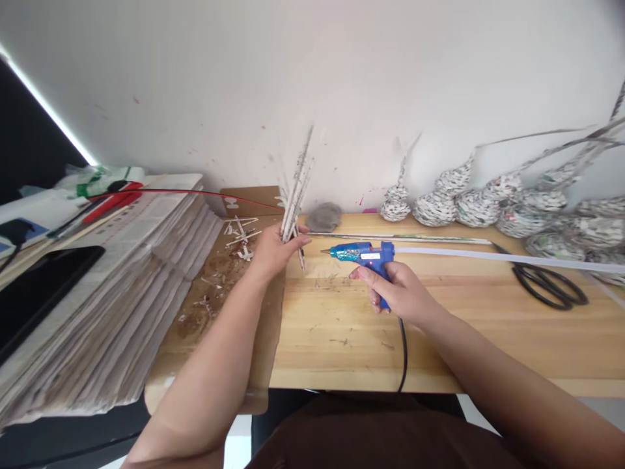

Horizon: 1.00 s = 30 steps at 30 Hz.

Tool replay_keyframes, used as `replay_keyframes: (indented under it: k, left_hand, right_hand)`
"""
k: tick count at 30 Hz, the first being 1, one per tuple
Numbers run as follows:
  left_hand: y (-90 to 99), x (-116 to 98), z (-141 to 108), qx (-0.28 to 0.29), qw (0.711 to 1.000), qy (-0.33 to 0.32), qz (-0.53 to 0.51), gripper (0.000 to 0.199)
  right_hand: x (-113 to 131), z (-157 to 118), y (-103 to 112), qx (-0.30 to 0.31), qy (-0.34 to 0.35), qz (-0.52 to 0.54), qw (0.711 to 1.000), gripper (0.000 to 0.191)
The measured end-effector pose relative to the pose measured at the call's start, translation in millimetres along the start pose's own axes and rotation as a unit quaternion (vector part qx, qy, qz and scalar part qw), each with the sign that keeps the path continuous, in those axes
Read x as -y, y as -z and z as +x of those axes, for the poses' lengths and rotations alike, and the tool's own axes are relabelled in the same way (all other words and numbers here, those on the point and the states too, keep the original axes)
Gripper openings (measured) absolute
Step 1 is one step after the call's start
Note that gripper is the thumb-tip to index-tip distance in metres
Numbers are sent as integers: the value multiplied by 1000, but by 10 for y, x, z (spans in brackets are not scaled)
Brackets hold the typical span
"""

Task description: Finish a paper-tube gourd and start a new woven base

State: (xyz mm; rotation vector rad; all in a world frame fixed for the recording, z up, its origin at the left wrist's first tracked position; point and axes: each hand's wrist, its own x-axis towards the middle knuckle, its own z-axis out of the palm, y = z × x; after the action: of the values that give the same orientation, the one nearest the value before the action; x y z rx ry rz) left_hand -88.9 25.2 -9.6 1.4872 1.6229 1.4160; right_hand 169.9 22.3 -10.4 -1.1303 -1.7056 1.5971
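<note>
My left hand (279, 249) is closed around a bundle of thin paper sticks (295, 189), which stand up and fan out above the fingers, their lower ends showing below. In my right hand (390, 286) is a blue glue gun (374, 255), gripped by its handle, its nozzle pointing left towards the bundle without touching it. A long white glue stick (463, 253) runs out of the gun's back to the right. The gun's black cord (404, 352) hangs over the table's front edge.
Black scissors (549, 286) lie at the right on the wooden table (322, 358). Woven paper gourd shapes (442, 202) line the wall. A grey lump (324, 217) sits behind the hands. At the left are stacked newspapers (122, 312), a black phone (49, 293) and paper scraps (240, 238).
</note>
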Motion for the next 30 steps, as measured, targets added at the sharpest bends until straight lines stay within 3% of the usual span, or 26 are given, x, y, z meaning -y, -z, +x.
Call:
replay_keyframes:
  k: [4,8,14,30]
  left_hand:
    - [-113,-11,-33,4,1000,-19,-12,29]
    - [-175,-31,-66,27,998,18,-48,34]
    - [-234,-52,-96,48,993,36,-98,38]
    - [-322,-58,-164,17,999,14,-37,32]
  right_hand:
    - [-30,5,0,-2,-10,-56,998,47]
    - [-54,-1,7,-7,0,-131,991,48]
    - [-54,-13,2,-16,64,-223,973,48]
    - [-104,3,-75,-28,116,-322,939,44]
